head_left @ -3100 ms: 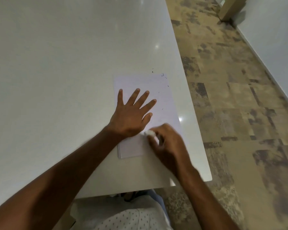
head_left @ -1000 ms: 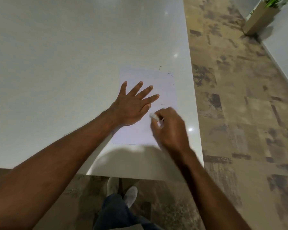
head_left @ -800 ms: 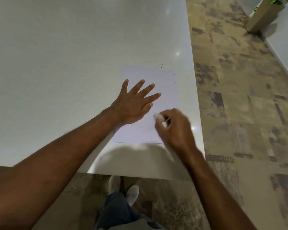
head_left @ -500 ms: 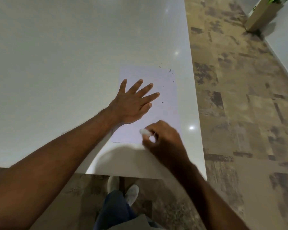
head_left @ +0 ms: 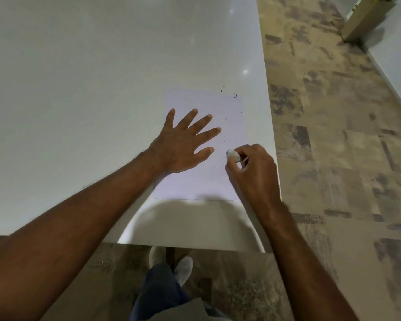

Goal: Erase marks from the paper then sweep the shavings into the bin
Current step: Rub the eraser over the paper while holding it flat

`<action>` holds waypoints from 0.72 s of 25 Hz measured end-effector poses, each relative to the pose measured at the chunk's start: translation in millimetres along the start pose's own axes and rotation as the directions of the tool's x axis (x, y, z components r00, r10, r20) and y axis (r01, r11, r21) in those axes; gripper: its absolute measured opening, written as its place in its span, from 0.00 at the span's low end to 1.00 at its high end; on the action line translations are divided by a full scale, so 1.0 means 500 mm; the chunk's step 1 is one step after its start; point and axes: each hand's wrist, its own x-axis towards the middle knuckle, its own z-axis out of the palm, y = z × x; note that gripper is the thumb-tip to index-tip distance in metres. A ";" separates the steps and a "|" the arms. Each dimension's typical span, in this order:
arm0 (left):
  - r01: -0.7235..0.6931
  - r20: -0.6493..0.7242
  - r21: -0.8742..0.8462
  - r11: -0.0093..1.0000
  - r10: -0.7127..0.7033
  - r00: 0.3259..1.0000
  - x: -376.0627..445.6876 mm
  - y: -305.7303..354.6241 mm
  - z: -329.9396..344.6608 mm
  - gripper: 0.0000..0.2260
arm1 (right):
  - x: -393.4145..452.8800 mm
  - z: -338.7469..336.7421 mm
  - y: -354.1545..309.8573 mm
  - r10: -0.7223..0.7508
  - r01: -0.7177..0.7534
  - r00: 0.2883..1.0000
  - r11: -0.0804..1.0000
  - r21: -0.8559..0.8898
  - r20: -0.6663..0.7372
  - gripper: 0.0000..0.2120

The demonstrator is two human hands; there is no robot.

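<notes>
A white sheet of paper (head_left: pixel 195 184) lies near the right edge of the white table (head_left: pixel 90 89). My left hand (head_left: pixel 183 142) presses flat on the sheet with its fingers spread. My right hand (head_left: pixel 252 172) pinches a small white eraser (head_left: pixel 233 155) against the paper's right side. Dark eraser shavings (head_left: pixel 236 98) are scattered at the sheet's far right corner, and a few more lie near the eraser (head_left: pixel 225 141). No bin is in view.
The table's right edge (head_left: pixel 270 112) runs just beside the paper, with patterned floor (head_left: pixel 333 158) beyond. The near table edge sits above my feet (head_left: pixel 183 267). A planter box (head_left: pixel 361 19) stands by the wall at the far right.
My right hand with the eraser has rubbed back and forth: down toward the sheet's near edge half a second ago, now back up and to the right. My left hand has stayed put.
</notes>
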 end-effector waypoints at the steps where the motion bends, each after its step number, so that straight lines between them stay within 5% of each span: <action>1: 0.003 -0.004 0.001 1.000 -0.003 1.000 0.000 -0.001 0.001 0.27 | 0.004 0.000 0.000 0.017 -0.017 1.000 1.000 0.009 -0.018 0.09; 6: -0.007 0.001 0.026 1.000 0.007 1.000 0.002 -0.003 0.003 0.28 | -0.137 0.044 -0.057 -0.220 0.208 0.932 0.975 0.074 0.289 0.07; 10: -0.002 0.015 0.002 1.000 0.002 1.000 0.002 -0.001 0.000 0.27 | 0.010 0.009 0.000 0.022 -0.022 1.000 0.999 0.034 0.004 0.10; 15: -0.014 0.012 0.006 1.000 0.014 1.000 0.001 -0.004 -0.001 0.27 | -0.102 0.050 -0.033 -0.290 0.291 0.940 0.957 0.021 0.182 0.07; 18: -0.014 -0.008 0.007 1.000 0.014 1.000 0.000 0.000 0.001 0.27 | 0.015 0.012 0.003 -0.009 0.009 1.000 1.000 0.024 0.019 0.11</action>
